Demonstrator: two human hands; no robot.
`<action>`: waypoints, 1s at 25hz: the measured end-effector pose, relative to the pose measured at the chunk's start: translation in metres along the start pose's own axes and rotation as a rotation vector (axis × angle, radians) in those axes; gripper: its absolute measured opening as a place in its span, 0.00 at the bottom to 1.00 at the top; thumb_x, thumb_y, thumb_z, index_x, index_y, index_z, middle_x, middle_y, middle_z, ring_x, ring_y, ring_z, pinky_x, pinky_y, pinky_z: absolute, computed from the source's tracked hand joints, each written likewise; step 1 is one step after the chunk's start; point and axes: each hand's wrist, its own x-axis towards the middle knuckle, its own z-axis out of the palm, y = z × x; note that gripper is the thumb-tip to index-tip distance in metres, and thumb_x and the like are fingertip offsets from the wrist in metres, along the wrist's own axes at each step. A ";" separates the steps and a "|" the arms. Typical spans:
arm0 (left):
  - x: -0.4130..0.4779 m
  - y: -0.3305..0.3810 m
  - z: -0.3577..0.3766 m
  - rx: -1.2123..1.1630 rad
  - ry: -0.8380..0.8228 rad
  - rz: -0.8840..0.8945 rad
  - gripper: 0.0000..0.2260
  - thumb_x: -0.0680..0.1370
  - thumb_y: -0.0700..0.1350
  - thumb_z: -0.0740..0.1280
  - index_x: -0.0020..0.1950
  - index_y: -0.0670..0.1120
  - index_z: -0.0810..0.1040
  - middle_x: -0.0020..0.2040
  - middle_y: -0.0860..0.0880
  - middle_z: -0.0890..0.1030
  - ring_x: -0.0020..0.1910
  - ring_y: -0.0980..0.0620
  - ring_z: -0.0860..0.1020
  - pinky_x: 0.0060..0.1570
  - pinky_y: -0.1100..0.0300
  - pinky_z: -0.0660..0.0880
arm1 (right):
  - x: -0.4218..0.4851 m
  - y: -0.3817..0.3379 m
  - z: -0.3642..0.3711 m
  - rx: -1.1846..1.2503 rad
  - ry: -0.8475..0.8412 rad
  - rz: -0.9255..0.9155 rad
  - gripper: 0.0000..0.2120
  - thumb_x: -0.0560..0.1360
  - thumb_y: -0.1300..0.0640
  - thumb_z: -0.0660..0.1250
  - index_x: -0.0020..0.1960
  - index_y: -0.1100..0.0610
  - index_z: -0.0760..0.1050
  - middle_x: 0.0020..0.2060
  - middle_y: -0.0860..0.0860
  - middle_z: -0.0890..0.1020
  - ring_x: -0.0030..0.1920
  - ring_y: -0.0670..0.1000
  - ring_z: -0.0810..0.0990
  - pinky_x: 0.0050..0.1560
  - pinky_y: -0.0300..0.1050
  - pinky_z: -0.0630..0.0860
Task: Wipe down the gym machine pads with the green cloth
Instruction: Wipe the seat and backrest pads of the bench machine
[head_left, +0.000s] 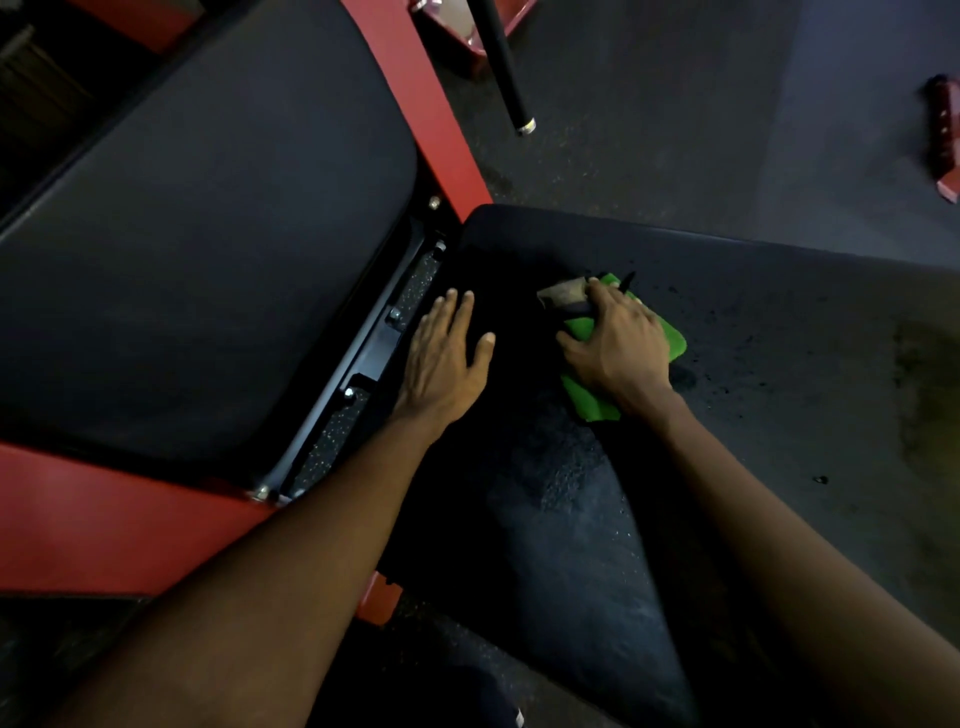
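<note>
A black seat pad (753, 364) fills the lower right; its surface is worn and speckled with dark crumbs. On it lies the green cloth (587, 400), folded, with a tan patch at its far end. My right hand (618, 348) lies on top of the cloth and presses it onto the pad, fingers bent over its far edge. My left hand (447, 353) rests flat on the pad's left edge, fingers straight and spread, holding nothing. A second, larger black back pad (208, 234) lies at the left.
A red machine frame (104, 530) runs round the back pad, with a black bolted bracket (374, 338) in the gap between the pads. A black bar handle (504, 67) hangs at the top. Dark rubber floor lies beyond, with a red part (943, 135) at the far right.
</note>
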 end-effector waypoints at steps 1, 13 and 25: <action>0.010 0.001 0.006 0.009 0.001 0.002 0.28 0.84 0.54 0.57 0.82 0.46 0.55 0.82 0.45 0.55 0.81 0.49 0.50 0.78 0.56 0.45 | 0.011 -0.001 0.002 -0.004 -0.002 0.002 0.29 0.73 0.45 0.67 0.70 0.57 0.71 0.69 0.56 0.76 0.67 0.59 0.74 0.70 0.53 0.67; 0.023 -0.006 0.019 0.112 0.026 -0.078 0.31 0.84 0.57 0.55 0.83 0.45 0.50 0.83 0.46 0.51 0.82 0.50 0.47 0.79 0.54 0.41 | 0.101 -0.023 0.017 -0.035 -0.162 -0.194 0.29 0.74 0.46 0.67 0.70 0.60 0.69 0.66 0.59 0.76 0.66 0.62 0.73 0.67 0.52 0.66; 0.026 -0.010 0.026 0.155 0.080 -0.067 0.33 0.81 0.61 0.46 0.83 0.47 0.53 0.82 0.46 0.54 0.81 0.51 0.51 0.80 0.52 0.48 | 0.165 -0.062 0.048 -0.053 -0.279 -0.371 0.27 0.72 0.44 0.67 0.67 0.56 0.72 0.64 0.56 0.78 0.62 0.60 0.77 0.61 0.50 0.72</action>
